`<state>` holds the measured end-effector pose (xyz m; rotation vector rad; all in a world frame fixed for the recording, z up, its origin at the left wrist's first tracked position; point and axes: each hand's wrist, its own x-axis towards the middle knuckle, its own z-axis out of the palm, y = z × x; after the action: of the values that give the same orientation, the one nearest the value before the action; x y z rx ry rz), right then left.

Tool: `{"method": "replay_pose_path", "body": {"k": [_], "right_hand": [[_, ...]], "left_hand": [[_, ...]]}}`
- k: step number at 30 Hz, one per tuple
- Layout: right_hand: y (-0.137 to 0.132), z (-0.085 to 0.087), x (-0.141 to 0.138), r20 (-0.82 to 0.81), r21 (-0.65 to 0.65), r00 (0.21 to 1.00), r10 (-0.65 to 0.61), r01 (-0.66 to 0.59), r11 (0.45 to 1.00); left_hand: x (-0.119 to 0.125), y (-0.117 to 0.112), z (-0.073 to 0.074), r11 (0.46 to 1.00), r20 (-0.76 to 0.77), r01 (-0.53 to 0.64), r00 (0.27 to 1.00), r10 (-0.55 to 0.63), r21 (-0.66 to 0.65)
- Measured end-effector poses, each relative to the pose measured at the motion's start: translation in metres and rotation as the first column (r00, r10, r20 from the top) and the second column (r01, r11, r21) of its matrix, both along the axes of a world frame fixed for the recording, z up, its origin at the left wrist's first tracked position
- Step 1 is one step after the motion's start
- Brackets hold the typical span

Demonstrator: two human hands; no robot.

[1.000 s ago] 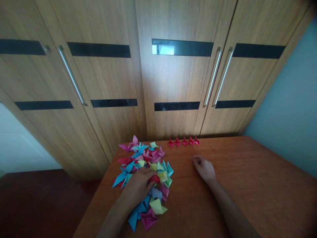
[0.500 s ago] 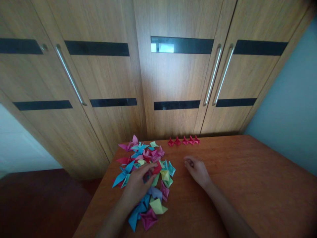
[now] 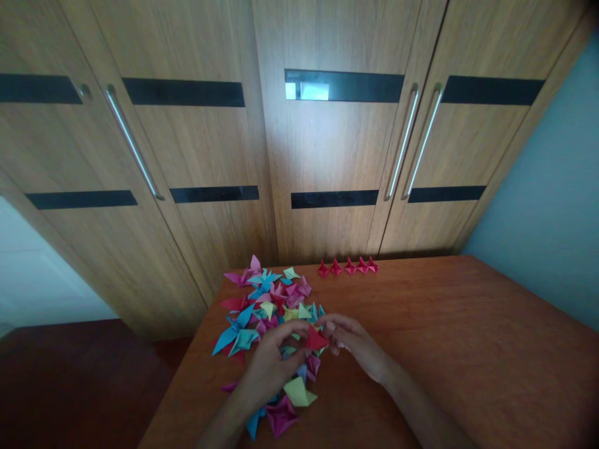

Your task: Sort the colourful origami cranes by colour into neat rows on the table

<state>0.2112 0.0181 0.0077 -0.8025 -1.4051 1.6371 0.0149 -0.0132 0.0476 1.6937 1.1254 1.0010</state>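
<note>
My left hand (image 3: 281,349) pinches a red folded-paper origami piece (image 3: 316,338) between thumb and fingers, above the right side of a heap of origami. My right hand (image 3: 350,340) meets that piece from the right, its fingertips closed at the right edge. Part of the grip is hidden behind the paper. Around my left hand lie blue, pink, green and yellow origami pieces, among them a blue crane-like one (image 3: 234,330), a yellow one (image 3: 299,391) and a magenta one (image 3: 281,415).
Several small red origami pieces (image 3: 350,267) stand in a row along the back of the wooden table (image 3: 468,349). Directly behind rises a wooden wardrobe (image 3: 327,156) with metal handles. A pale wall (image 3: 552,206) is at the right.
My left hand has carried the red piece slightly right and toward me. My right hand has moved left from the bare tabletop to meet it.
</note>
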Motion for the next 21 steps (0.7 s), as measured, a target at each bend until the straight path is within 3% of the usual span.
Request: {"method": "replay_pose_path", "body": {"k": [4, 13, 18, 21], "right_hand": [[-0.001, -0.002, 0.002, -0.028, -0.058, 0.996, 0.083, -0.084, 0.995], [0.005, -0.009, 0.008, -0.164, -0.106, 0.986, -0.001, -0.017, 0.994], [0.016, -0.009, 0.027, -0.098, -0.071, 0.981, -0.166, 0.16, 0.985], [0.033, -0.013, 0.054, -0.025, 0.045, 0.917, -0.398, 0.399, 0.916]], "left_hand": [[0.001, -0.001, 0.0, 0.999, -0.002, 0.04, 0.999, -0.04, 0.013], [-0.002, 0.003, -0.012, 0.989, 0.23, 0.132, 0.967, -0.111, -0.074], [-0.002, 0.005, -0.006, 0.994, 0.243, 0.071, 0.969, -0.049, -0.085], [-0.003, 0.007, -0.003, 0.994, 0.208, -0.023, 0.977, 0.045, -0.106]]}}
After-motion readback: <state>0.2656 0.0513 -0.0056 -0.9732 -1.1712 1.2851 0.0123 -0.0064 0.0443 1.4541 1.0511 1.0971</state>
